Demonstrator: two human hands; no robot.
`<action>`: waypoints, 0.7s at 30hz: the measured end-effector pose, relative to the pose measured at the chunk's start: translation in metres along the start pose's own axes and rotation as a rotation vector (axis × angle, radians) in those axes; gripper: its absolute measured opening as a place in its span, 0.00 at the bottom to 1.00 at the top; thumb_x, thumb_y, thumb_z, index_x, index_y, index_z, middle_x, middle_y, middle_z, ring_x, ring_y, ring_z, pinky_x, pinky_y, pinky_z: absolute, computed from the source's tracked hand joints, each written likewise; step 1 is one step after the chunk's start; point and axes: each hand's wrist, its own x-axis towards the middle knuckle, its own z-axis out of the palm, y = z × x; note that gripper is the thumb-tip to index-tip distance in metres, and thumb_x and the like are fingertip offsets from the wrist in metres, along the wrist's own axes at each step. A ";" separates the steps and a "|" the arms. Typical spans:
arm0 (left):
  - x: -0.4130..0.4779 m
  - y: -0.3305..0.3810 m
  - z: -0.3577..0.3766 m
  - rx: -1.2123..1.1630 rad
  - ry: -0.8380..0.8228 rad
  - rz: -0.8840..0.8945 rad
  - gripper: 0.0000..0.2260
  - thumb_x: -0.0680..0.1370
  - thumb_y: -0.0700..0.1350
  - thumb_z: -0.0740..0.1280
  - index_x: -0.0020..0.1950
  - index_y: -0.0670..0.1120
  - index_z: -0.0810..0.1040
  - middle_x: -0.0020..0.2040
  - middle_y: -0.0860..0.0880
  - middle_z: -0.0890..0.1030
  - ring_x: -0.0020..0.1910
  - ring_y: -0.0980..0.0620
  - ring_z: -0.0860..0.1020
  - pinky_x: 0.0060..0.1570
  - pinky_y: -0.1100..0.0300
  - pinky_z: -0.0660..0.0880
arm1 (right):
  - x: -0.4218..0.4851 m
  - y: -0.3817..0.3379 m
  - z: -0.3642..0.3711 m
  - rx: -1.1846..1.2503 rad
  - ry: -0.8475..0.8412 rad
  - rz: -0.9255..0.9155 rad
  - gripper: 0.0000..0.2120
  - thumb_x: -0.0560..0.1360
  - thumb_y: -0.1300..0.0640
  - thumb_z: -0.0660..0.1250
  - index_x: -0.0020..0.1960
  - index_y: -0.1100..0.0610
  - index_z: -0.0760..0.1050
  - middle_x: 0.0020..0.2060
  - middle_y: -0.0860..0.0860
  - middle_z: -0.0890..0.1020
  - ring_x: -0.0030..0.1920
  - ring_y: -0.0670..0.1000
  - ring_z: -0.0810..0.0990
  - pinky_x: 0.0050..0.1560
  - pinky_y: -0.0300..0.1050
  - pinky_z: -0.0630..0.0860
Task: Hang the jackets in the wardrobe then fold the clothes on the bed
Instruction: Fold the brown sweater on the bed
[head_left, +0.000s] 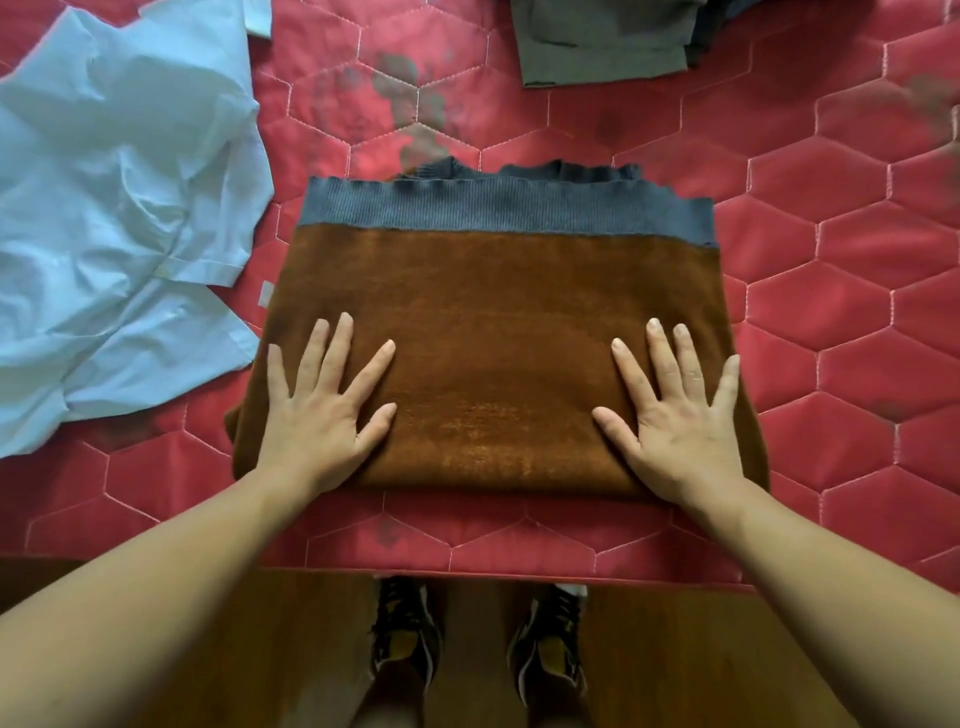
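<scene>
A brown knitted sweater (493, 332) with a grey-blue ribbed hem lies folded into a rectangle on the red quilted bed (831, 291), near its front edge. My left hand (324, 410) rests flat on the sweater's near left part, fingers spread. My right hand (675, 415) lies flat on its near right part, fingers spread too. Neither hand grips anything. A crumpled light blue shirt (119, 208) lies unfolded on the bed to the left of the sweater.
Folded grey-green clothes (608, 41) lie at the far edge of the view, with a darker piece beside them. The bed's front edge runs just below the sweater. Below it are a brown wooden floor (701, 654) and my two dark shoes (405, 629).
</scene>
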 end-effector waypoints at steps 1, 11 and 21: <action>-0.002 -0.001 0.001 0.000 0.005 -0.010 0.31 0.80 0.66 0.49 0.82 0.61 0.51 0.84 0.47 0.42 0.82 0.45 0.42 0.75 0.30 0.42 | -0.001 0.003 0.001 0.010 0.002 -0.002 0.36 0.80 0.28 0.41 0.83 0.43 0.43 0.83 0.51 0.41 0.82 0.53 0.36 0.75 0.77 0.45; 0.002 -0.004 -0.011 -0.096 0.024 -0.145 0.33 0.79 0.66 0.52 0.83 0.60 0.49 0.83 0.44 0.40 0.82 0.45 0.39 0.75 0.30 0.43 | 0.001 -0.002 -0.010 0.095 0.071 0.055 0.38 0.79 0.29 0.47 0.83 0.48 0.51 0.83 0.56 0.45 0.83 0.57 0.40 0.75 0.77 0.44; 0.143 0.017 -0.026 -0.061 0.063 -0.018 0.27 0.82 0.67 0.44 0.80 0.67 0.43 0.84 0.46 0.42 0.82 0.47 0.41 0.76 0.32 0.41 | 0.132 -0.031 -0.036 0.037 0.086 0.071 0.40 0.76 0.24 0.38 0.83 0.42 0.39 0.83 0.50 0.40 0.81 0.53 0.33 0.74 0.75 0.37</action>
